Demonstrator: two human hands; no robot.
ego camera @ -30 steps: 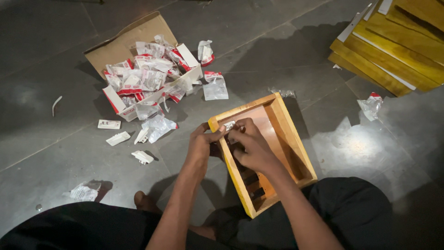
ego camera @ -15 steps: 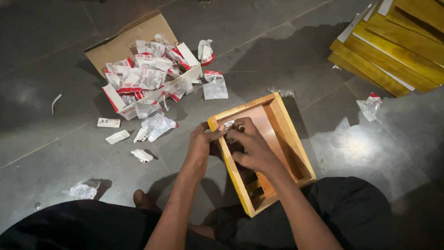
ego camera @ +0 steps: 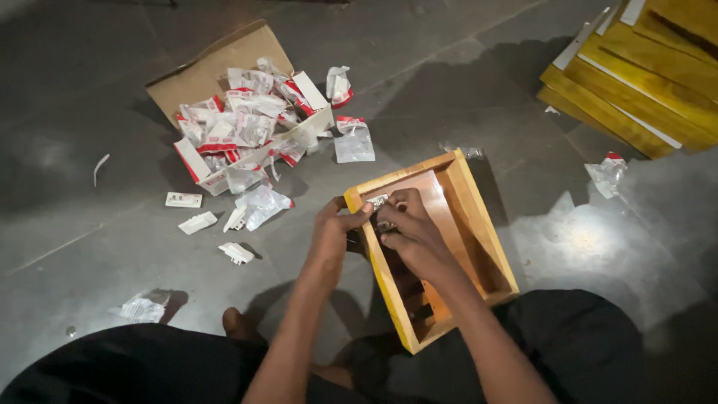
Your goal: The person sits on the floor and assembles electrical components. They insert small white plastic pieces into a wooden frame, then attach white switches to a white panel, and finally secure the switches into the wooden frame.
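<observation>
The floor point(ego camera: 134, 247) is made of dark grey tiles, and the person sits on it in black trousers, looking down. At the top right a stack of yellow wooden boards point(ego camera: 636, 82) lies on the floor, well apart from the hands. At the top left an open cardboard box point(ego camera: 217, 71) lies tilted, and many small clear plastic packets with red and white point(ego camera: 247, 127) spill out of it. In front of the person stands an open wooden box point(ego camera: 479, 224) with yellow edges and a brown inside.

The left hand point(ego camera: 333, 236) grips the near left corner of the wooden box, with the thumb over its edge. The right hand point(ego camera: 411, 232) is inside the box at the same corner, its fingers curled narrowly around a small metal fitting point(ego camera: 379, 202). The fitting touches the left wall of the box; its exact kind I cannot tell. A few small white plastic pieces point(ego camera: 198, 222) lie on the floor to the left of the hands.
</observation>
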